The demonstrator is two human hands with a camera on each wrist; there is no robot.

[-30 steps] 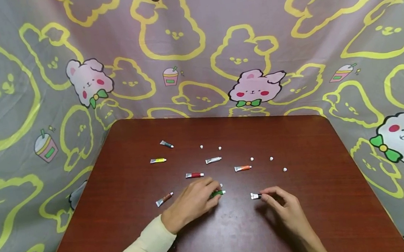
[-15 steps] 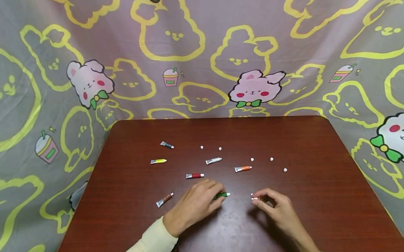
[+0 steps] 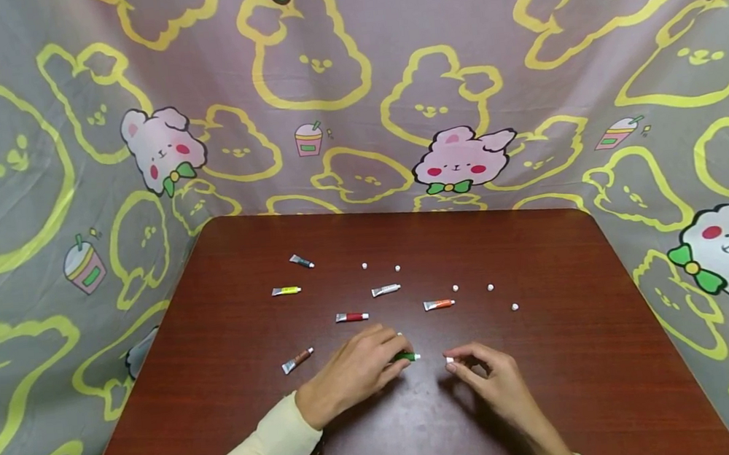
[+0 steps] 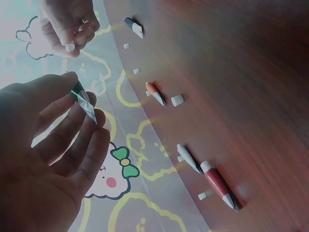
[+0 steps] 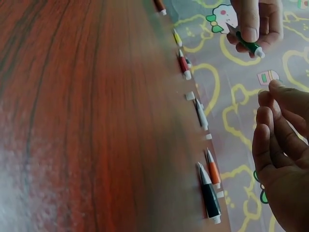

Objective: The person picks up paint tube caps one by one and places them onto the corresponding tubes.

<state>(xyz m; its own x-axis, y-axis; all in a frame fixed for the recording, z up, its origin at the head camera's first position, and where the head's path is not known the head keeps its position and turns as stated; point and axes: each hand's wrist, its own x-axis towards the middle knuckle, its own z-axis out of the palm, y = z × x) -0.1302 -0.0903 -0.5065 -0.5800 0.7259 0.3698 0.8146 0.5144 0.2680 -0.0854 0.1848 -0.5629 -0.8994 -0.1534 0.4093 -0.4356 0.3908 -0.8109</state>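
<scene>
My left hand (image 3: 366, 368) holds a small green paint tube (image 3: 410, 357) between thumb and fingers, its white nozzle end pointing right toward the other hand. In the right wrist view that green tube (image 5: 248, 44) tilts nozzle down. Opposite, a short gap away, my right hand (image 3: 494, 377) pinches a small white cap (image 3: 449, 360) between thumb and forefinger. The left wrist view shows this cap (image 4: 70, 47) at the fingertips. A black paint tube (image 5: 208, 195) lies on the table; the right hand hides it in the head view.
On the brown table (image 3: 616, 379) lie orange (image 3: 439, 304), white (image 3: 386, 290), red (image 3: 352, 317), brown (image 3: 297, 361), yellow (image 3: 286, 291) and dark teal (image 3: 302, 261) tubes. Several loose caps, one a white cap (image 3: 490, 287), lie toward the back right. A patterned cloth (image 3: 331, 150) hangs behind.
The left hand has moved slightly right and toward me with the green tube. The right hand has moved left past the black tube, covering it, and the white cap now shows at its fingertips.
</scene>
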